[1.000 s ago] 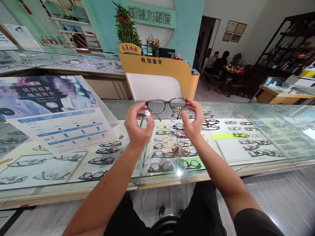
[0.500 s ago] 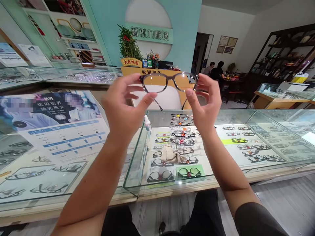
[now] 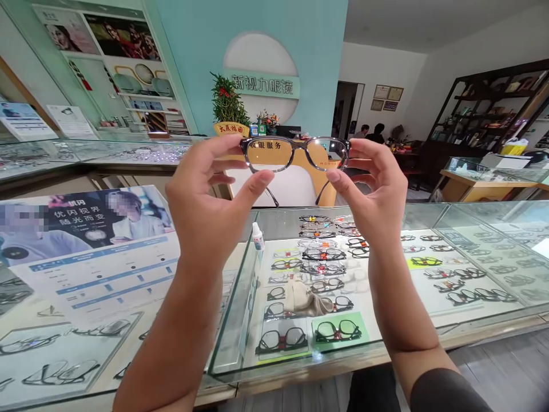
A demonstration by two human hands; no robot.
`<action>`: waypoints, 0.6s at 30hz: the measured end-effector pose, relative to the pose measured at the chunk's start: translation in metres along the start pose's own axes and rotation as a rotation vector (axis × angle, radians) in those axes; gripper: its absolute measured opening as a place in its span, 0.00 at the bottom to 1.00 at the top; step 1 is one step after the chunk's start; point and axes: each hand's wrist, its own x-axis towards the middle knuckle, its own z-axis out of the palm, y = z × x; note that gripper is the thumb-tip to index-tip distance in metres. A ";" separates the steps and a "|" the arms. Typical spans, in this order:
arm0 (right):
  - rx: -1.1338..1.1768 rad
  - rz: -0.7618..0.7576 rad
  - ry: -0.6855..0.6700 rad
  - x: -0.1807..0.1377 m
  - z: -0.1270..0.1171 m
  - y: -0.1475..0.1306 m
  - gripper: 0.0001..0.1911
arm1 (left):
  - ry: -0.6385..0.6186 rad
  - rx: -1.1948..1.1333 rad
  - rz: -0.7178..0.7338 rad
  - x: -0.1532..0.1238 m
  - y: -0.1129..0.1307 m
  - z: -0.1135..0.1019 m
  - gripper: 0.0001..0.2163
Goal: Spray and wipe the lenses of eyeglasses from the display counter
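Observation:
A pair of dark-framed eyeglasses is held up level in front of me, above the glass display case. My left hand pinches its left end between thumb and fingers. On the opposite end, my right hand grips the frame the same way. Through the clear lenses I see the wooden counter behind. Both temples hang below the lenses, pointing away and down. Under the glasses, a beige cloth pouch lies on the case, over the rows of displayed frames.
A small white spray bottle stands on the case. At left, a printed leaflet stands on the glass. Several eyeglasses lie inside the display case. A plant tops the far counter; two people sit at the back.
My view has tilted up, so the case and leaflet sit lower in the picture. The eyeglasses appear slightly larger and lower. Both hands still hold them.

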 end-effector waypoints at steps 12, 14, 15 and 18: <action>-0.009 0.064 -0.126 0.006 -0.007 0.012 0.30 | 0.023 0.019 0.037 -0.009 -0.022 0.018 0.28; -0.007 0.067 -0.144 0.007 -0.008 0.015 0.29 | 0.035 0.022 0.056 -0.009 -0.024 0.019 0.29; -0.003 0.067 -0.151 0.008 -0.008 0.017 0.29 | 0.027 0.029 0.057 -0.009 -0.024 0.018 0.29; 0.017 0.074 -0.173 0.011 -0.007 0.020 0.28 | 0.011 0.057 0.072 -0.008 -0.022 0.017 0.28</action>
